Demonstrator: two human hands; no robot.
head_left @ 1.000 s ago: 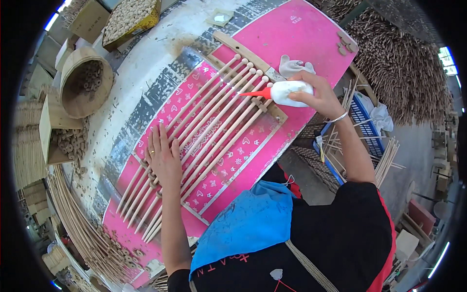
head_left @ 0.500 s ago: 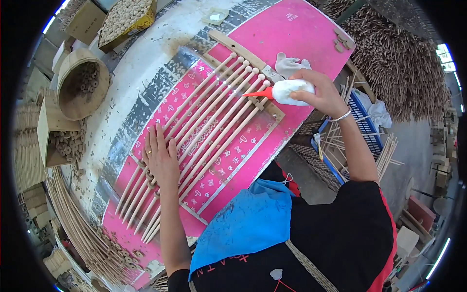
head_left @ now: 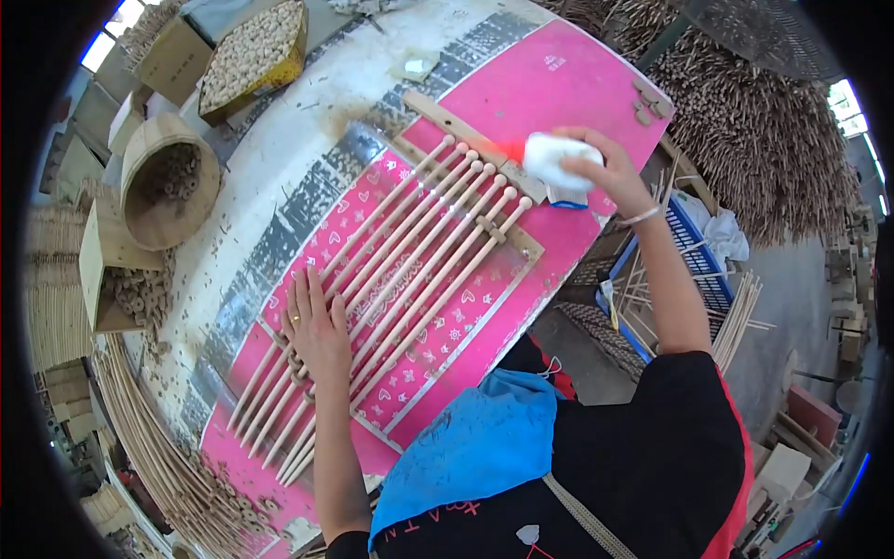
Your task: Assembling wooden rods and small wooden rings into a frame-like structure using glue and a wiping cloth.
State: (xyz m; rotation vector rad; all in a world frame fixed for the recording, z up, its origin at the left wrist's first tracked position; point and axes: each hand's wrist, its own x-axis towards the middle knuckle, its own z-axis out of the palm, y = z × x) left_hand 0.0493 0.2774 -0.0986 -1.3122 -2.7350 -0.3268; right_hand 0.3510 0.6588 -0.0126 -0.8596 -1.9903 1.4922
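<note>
Several wooden rods (head_left: 445, 272) with round ball ends lie side by side on a pink printed sheet (head_left: 410, 377). Small white dabs show on some rods near the ball ends. My left hand (head_left: 318, 337) rests flat across the rods' lower part, fingers stretched out. Small wooden rings (head_left: 296, 365) sit on the rods beside it, and another wooden piece (head_left: 491, 229) is on the rods near the ball ends. In my right hand (head_left: 610, 175) is a white squeeze bottle (head_left: 559, 160) with a red nozzle, blurred by motion, held above the far right of the rods.
A wooden strip (head_left: 447, 121) borders the ball ends. Beyond my left hand stand a wooden tub (head_left: 154, 219), a box of rings (head_left: 107, 247) and a yellow tray of balls (head_left: 256, 61). Long rods (head_left: 154, 419) lie at left. A blue crate (head_left: 694, 228) stands at right.
My right hand has lifted the bottle away from the rods, its nozzle now farther back and to the right. My left hand stays on the rods.
</note>
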